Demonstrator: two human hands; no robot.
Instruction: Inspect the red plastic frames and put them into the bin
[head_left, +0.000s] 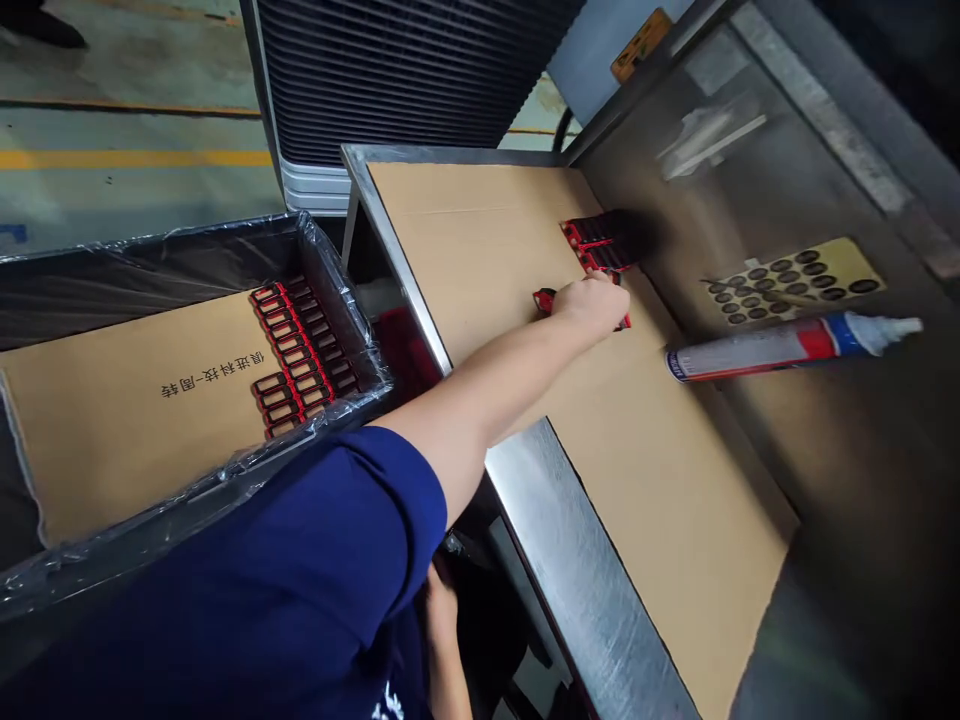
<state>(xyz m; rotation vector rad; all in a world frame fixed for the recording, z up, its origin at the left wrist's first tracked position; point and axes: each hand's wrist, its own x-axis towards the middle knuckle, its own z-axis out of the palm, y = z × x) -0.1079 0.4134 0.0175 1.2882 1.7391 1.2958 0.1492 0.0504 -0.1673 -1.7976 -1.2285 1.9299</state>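
Observation:
My left hand (592, 303) reaches out over the cardboard sheet (637, 470) that covers the steel table. Its fingers are curled down on small red-and-black parts (544, 299) lying there. Just beyond the hand lies a short row of the same red-and-black parts (600, 242). My right hand (437, 605) stays low against my body under the table edge, with its fingers hidden. To the left, more of these parts (296, 350) sit in rows on a cardboard sheet inside a plastic-lined black bin (330, 260).
A white, red and blue glue tube (787, 345) lies on the steel surface right of the cardboard. Behind it is a yellow sheet of dark round stickers (795, 280). A large louvred cooler (390, 70) stands behind the table.

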